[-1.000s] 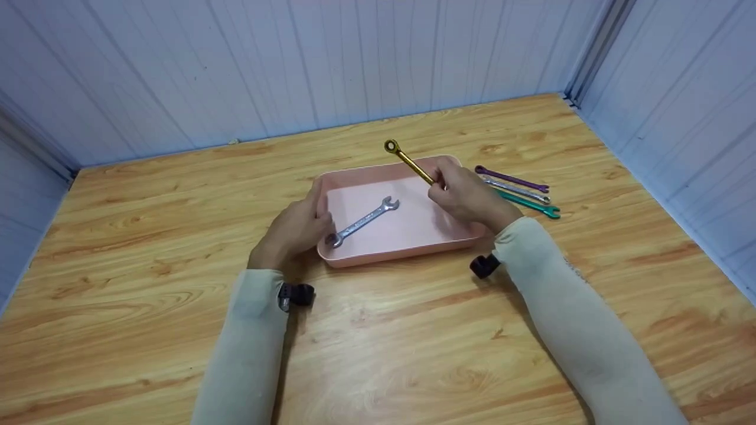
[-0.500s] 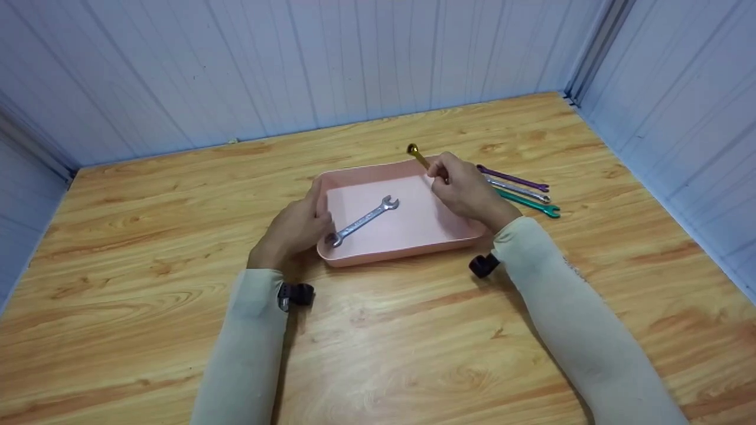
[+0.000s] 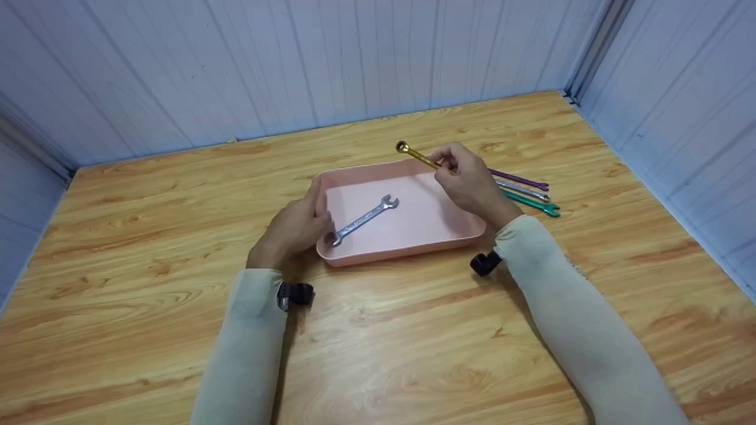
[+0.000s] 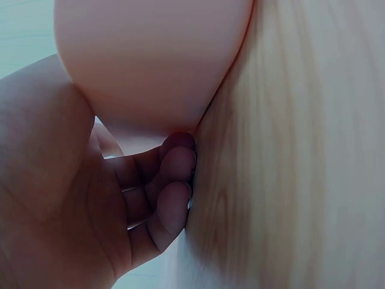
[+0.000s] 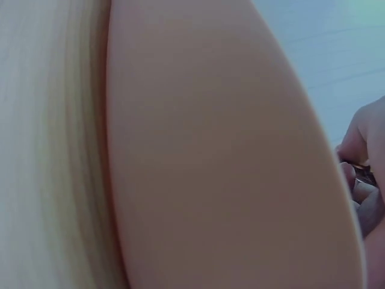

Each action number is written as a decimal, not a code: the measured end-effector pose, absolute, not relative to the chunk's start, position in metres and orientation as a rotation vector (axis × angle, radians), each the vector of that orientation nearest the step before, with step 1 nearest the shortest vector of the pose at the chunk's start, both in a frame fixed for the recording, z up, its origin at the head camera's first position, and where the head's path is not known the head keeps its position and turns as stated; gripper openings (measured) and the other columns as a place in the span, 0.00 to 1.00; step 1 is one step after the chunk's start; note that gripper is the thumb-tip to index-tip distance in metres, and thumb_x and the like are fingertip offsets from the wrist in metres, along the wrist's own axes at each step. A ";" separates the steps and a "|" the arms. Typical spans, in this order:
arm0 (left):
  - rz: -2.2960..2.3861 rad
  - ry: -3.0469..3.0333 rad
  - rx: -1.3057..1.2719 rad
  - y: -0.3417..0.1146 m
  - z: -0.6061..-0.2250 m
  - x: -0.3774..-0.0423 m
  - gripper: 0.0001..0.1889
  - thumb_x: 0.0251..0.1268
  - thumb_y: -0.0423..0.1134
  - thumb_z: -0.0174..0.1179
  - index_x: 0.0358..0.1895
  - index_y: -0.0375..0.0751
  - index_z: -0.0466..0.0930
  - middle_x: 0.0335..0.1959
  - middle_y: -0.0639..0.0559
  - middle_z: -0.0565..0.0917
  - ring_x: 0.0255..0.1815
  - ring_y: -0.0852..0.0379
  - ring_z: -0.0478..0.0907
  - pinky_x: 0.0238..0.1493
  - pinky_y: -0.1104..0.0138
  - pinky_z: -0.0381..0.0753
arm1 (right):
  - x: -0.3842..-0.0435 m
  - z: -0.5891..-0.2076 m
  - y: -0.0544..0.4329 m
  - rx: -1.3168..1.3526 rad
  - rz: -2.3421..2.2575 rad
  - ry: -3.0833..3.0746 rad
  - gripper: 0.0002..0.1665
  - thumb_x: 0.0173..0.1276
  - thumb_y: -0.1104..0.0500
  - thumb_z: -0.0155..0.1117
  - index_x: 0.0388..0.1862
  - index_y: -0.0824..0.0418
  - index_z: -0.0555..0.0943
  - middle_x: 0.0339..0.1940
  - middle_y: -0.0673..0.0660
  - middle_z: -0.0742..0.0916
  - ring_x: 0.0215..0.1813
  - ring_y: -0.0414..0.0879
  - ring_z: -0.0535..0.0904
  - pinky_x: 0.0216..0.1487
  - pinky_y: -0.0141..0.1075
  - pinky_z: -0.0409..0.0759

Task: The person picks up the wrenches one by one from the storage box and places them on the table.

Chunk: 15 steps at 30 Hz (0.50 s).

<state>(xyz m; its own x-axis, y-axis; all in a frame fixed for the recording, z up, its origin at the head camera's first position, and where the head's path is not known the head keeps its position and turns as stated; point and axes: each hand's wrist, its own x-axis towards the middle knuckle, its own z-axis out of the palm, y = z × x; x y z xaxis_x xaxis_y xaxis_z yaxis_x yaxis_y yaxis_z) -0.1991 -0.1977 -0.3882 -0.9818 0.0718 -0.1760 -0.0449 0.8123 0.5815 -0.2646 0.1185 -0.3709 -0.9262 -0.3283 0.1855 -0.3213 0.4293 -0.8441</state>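
My left hand (image 3: pixel 293 227) grips the left side of a shallow pink tray (image 3: pixel 428 206), thumb over the rim. In the left wrist view its fingers (image 4: pixel 174 162) curl against the tray's underside, close to the tabletop. Inside the tray a silver open-ended wrench (image 3: pixel 361 222) lies slantwise near that hand. Above the tray's far right part, my right hand (image 3: pixel 472 183) pinches a gold wrench (image 3: pixel 418 156) between thumb and fingers, its ring end pointing left. The rest of the gold wrench is hidden in the hand. In the right wrist view the tray wall covers most of the picture.
To the right of the tray, a purple wrench (image 3: pixel 520 177), a second silver wrench (image 3: pixel 522 190) and a green wrench (image 3: pixel 531 203) lie side by side, partly behind the right hand. White panel walls (image 3: pixel 331 59) border the wooden table (image 3: pixel 378 336).
The gold wrench has shifted and tilted in my right hand, first less of it showing, now more again at a flatter slant. The right hand has risen slightly; the left hand stays put.
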 end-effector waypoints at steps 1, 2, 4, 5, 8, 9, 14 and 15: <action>0.909 2.805 0.015 -0.198 -0.388 -0.199 0.43 0.72 0.48 0.48 0.82 0.54 0.32 0.53 0.47 0.82 0.54 0.47 0.72 0.62 0.53 0.68 | -0.265 -0.371 0.118 -0.600 -1.571 2.648 0.15 0.74 0.61 0.50 0.55 0.60 0.77 0.42 0.58 0.78 0.38 0.49 0.70 0.36 0.37 0.69; 0.913 2.799 0.006 -0.197 -0.388 -0.199 0.43 0.72 0.48 0.48 0.82 0.55 0.31 0.52 0.47 0.82 0.54 0.47 0.72 0.61 0.53 0.68 | -0.265 -0.371 0.118 -0.605 -1.575 2.652 0.15 0.74 0.61 0.52 0.56 0.61 0.77 0.42 0.58 0.78 0.39 0.49 0.71 0.37 0.37 0.69; 0.920 2.790 -0.014 -0.197 -0.388 -0.199 0.44 0.72 0.47 0.49 0.82 0.56 0.31 0.52 0.47 0.82 0.54 0.47 0.72 0.60 0.53 0.68 | -0.266 -0.372 0.118 -0.619 -1.586 2.657 0.15 0.74 0.61 0.56 0.57 0.61 0.77 0.41 0.58 0.79 0.40 0.48 0.72 0.38 0.36 0.70; 0.924 2.786 -0.024 -0.196 -0.387 -0.199 0.44 0.71 0.47 0.49 0.82 0.56 0.31 0.52 0.47 0.81 0.54 0.47 0.73 0.59 0.53 0.68 | -0.266 -0.372 0.119 -0.631 -1.589 2.664 0.16 0.73 0.61 0.58 0.58 0.62 0.78 0.41 0.58 0.79 0.40 0.48 0.72 0.39 0.36 0.71; 0.925 2.778 -0.048 -0.196 -0.387 -0.199 0.44 0.71 0.47 0.49 0.82 0.58 0.31 0.53 0.47 0.80 0.53 0.47 0.73 0.56 0.53 0.68 | -0.268 -0.374 0.119 -0.672 -1.588 2.693 0.19 0.72 0.60 0.64 0.59 0.64 0.79 0.39 0.57 0.79 0.39 0.47 0.72 0.38 0.34 0.71; 0.926 2.778 -0.056 -0.195 -0.387 -0.199 0.44 0.71 0.47 0.50 0.82 0.58 0.31 0.54 0.47 0.80 0.54 0.47 0.72 0.56 0.53 0.68 | -0.268 -0.374 0.119 -0.681 -1.584 2.706 0.19 0.71 0.60 0.65 0.59 0.64 0.79 0.38 0.57 0.80 0.37 0.47 0.72 0.36 0.34 0.71; 0.924 2.781 -0.068 -0.195 -0.387 -0.199 0.44 0.71 0.48 0.49 0.82 0.58 0.31 0.57 0.46 0.78 0.55 0.47 0.72 0.58 0.53 0.68 | -0.269 -0.375 0.120 -0.699 -1.529 2.794 0.17 0.70 0.60 0.67 0.56 0.63 0.84 0.33 0.56 0.81 0.31 0.46 0.69 0.29 0.33 0.66; 0.921 2.783 -0.064 -0.195 -0.387 -0.199 0.44 0.71 0.47 0.49 0.82 0.57 0.31 0.58 0.46 0.78 0.55 0.47 0.72 0.60 0.53 0.68 | -0.269 -0.375 0.120 -0.698 -1.525 2.801 0.16 0.70 0.60 0.67 0.54 0.62 0.85 0.32 0.56 0.81 0.30 0.46 0.68 0.28 0.33 0.65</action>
<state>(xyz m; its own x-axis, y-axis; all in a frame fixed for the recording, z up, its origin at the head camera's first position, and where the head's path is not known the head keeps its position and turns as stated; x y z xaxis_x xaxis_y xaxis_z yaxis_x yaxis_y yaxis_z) -0.1990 -0.1953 -0.3871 -0.9772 0.0240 -0.2108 -0.1065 0.8039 0.5852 -0.2693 0.1201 -0.3749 -0.9013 -0.3084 0.3043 -0.4230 0.4743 -0.7721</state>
